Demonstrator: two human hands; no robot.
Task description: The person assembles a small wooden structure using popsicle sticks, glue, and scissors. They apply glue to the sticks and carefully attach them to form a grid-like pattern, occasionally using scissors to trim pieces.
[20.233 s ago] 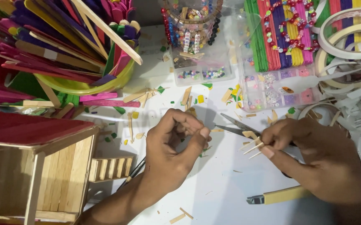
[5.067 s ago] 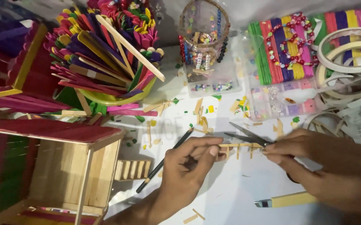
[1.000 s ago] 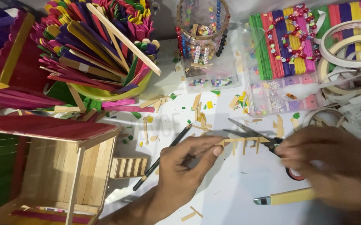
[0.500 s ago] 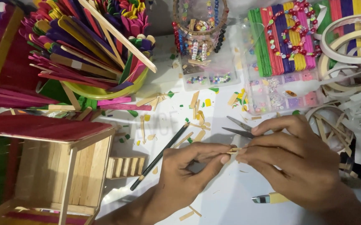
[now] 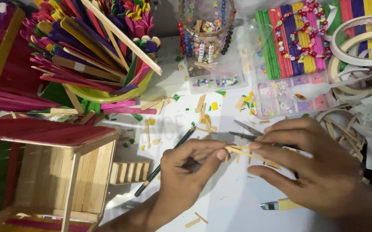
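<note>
Both hands pinch a small stick ladder [image 5: 248, 154] at frame centre — left hand [image 5: 186, 180] steadying its nine-o'clock end, right hand [image 5: 319, 167] gripping the three-o'clock end, scissors [image 5: 246, 131] lying beneath.

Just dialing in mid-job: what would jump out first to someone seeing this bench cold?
First, the two hands at centre: the left hand and right hand pinch a small fence-like piece of thin wooden sticks between them, over the white table. At upper left, a yellow-green bowl bristles with coloured craft sticks. At lower left stands a little stick-built house with a red roof.
</note>
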